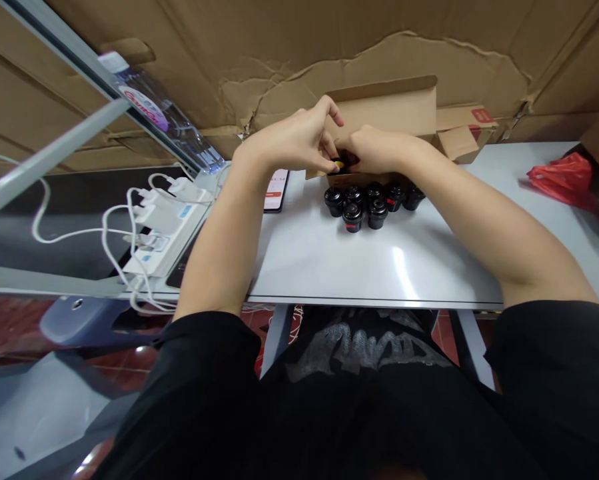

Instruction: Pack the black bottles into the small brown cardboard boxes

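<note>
An open cardboard box (386,113) stands at the back of the table, its lid flap raised. Both hands meet over its front left part. My left hand (304,140) has its thumb and lower fingers closed around a small black round part (340,162) with a yellow mark, while the index finger arches above. My right hand (372,148) has curled fingers at the same spot, partly inside the box; what they grip is hidden. In front of the box stands a group of several black, round, cap-topped parts (352,217), some with red marks.
A phone (276,190) lies left of the box. Farther left are a white power strip (172,227) with cables and a water bottle (166,117) behind a metal frame bar. A red plastic bag (563,177) lies at the right, and a smaller carton (462,133) stands behind my right forearm.
</note>
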{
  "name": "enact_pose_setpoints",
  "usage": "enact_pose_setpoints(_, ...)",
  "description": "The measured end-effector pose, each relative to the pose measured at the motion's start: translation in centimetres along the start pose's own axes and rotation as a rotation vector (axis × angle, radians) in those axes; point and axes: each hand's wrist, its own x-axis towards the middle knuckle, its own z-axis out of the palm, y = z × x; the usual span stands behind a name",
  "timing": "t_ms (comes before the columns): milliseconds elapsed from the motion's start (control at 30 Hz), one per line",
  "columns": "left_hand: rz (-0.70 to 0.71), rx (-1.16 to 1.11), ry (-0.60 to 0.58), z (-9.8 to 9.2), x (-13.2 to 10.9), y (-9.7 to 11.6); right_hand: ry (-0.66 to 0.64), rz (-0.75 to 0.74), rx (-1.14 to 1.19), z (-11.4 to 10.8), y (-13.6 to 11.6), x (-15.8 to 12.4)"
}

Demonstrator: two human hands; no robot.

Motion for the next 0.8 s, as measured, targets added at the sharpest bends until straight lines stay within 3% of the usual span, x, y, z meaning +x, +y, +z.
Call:
enact_pose_setpoints(233, 0.039, 0.077, 0.022, 0.2, 0.1, -0.1, 0.048, 0.052, -0.081, 0.4, 0.8, -0.6)
enact_pose_setpoints(467, 0.033, 0.132, 0.022, 0.0, 0.2, -0.5, 0.11, 0.016, 0.045, 1.1, 0.4, -0.4)
enact_pose_setpoints(667, -0.088, 0.274, 0.033, -1.1, 0.7, -3.2, 0.094, 0.01, 0.052, 0.9, -0.3, -0.3)
enact_pose_setpoints(800, -0.145, 0.261, -0.034, -1.2, 1.1, -4.8, 0.093, 0.002, 0.069, 0.9, -0.7, -0.4)
